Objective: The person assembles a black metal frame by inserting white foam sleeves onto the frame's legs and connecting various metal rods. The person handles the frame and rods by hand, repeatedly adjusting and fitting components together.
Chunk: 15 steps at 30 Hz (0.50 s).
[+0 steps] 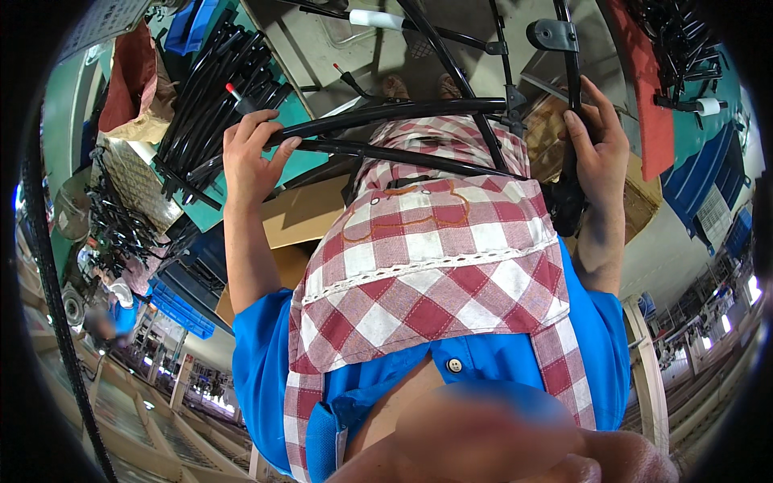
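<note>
A flat brown cardboard box [302, 216] lies in front of the person, just below the green table edge, partly hidden by the checked apron. A second brown cardboard box [640, 201] stands at the right side, near the red mat; only a part of it shows. At the upper left a brown paper bag [149, 121] with a dark red lining stands open, beside a pile of black tubes. I see no screens and no clear signs.
</note>
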Each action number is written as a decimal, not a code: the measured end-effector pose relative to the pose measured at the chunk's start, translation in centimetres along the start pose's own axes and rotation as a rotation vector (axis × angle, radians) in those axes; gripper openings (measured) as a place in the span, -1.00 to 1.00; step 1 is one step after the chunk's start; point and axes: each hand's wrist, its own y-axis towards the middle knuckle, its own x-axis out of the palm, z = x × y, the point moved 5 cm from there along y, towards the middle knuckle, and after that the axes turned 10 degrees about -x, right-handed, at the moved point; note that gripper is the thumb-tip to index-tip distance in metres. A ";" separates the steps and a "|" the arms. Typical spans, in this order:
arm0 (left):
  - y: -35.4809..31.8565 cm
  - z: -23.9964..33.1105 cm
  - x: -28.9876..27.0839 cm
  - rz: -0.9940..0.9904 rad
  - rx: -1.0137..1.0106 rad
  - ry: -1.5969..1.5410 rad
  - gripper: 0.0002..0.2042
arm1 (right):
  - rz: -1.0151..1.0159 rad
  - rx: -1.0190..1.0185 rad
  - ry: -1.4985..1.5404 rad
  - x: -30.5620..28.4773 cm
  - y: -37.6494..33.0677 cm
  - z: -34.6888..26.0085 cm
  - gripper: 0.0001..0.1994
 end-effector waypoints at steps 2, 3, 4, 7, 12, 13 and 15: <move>0.0 0.6 -0.3 -0.005 -0.039 0.012 -0.69 | -0.006 0.003 0.000 0.0 0.1 0.3 -0.52; 0.0 1.1 -0.6 0.004 -0.034 0.032 -0.70 | -0.010 0.007 0.003 0.0 0.1 0.6 -0.52; 0.1 1.7 -1.1 0.013 -0.030 0.052 -0.70 | -0.015 0.011 0.005 0.0 0.3 0.9 -0.53; 0.7 3.3 -2.1 -0.004 0.030 0.078 -0.74 | -0.005 0.033 -0.002 -0.2 1.0 1.2 -0.52; 1.9 7.6 -2.3 0.085 0.242 0.011 -0.79 | -0.022 0.011 -0.029 -0.4 2.0 0.8 -0.53; 2.4 8.7 -2.2 0.093 0.282 -0.065 -0.75 | -0.023 0.001 -0.036 -0.4 2.1 0.8 -0.53; 3.2 10.6 -1.3 0.012 0.351 -0.048 -0.44 | -0.018 -0.018 -0.052 -0.6 2.1 1.0 -0.53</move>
